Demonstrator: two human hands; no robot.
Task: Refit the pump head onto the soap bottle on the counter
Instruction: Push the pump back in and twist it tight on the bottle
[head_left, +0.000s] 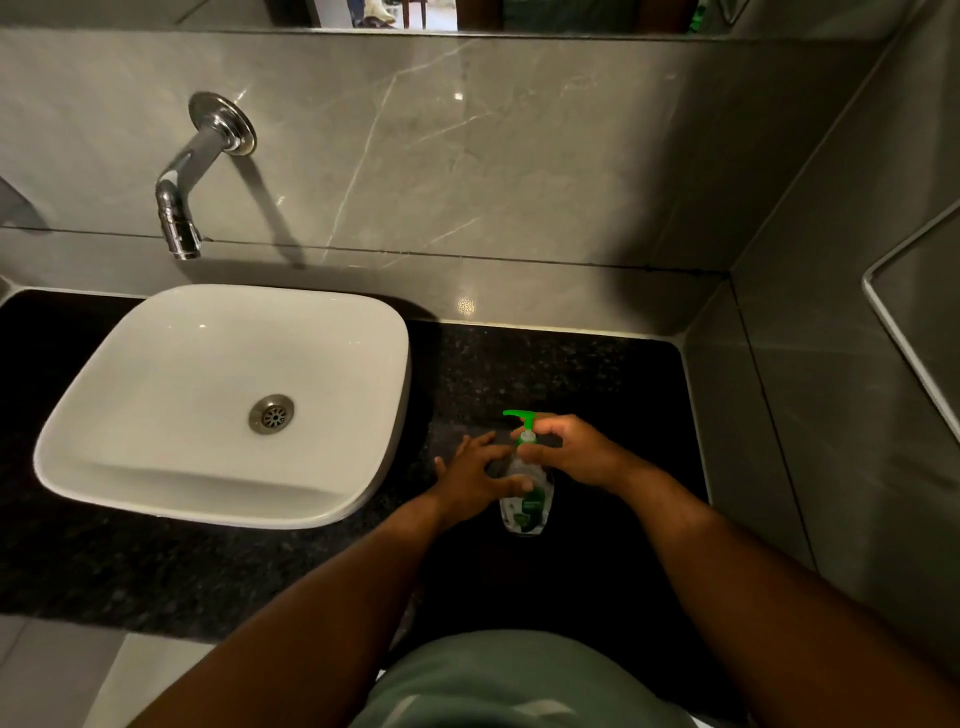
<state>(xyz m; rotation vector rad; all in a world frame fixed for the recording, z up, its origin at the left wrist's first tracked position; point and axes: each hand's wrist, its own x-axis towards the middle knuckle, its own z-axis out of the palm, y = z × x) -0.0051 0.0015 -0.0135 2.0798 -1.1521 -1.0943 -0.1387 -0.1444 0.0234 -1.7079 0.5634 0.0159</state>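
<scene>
A clear soap bottle (525, 506) with a green label stands upright on the black granite counter (597, 374), right of the basin. Its green pump head (521, 422) sits on top of the neck, nozzle pointing left. My left hand (475, 475) wraps the bottle's upper body from the left, thumb across the front. My right hand (569, 451) pinches the pump's collar from the right, fingers curled around it. The neck itself is hidden by my fingers.
A white square basin (104, 447) with a metal drain (271, 413) sits on the counter's left half. A chrome wall spout (179, 208) hangs over it. Grey tiled walls close the back and right side. The counter's front edge runs near my waist.
</scene>
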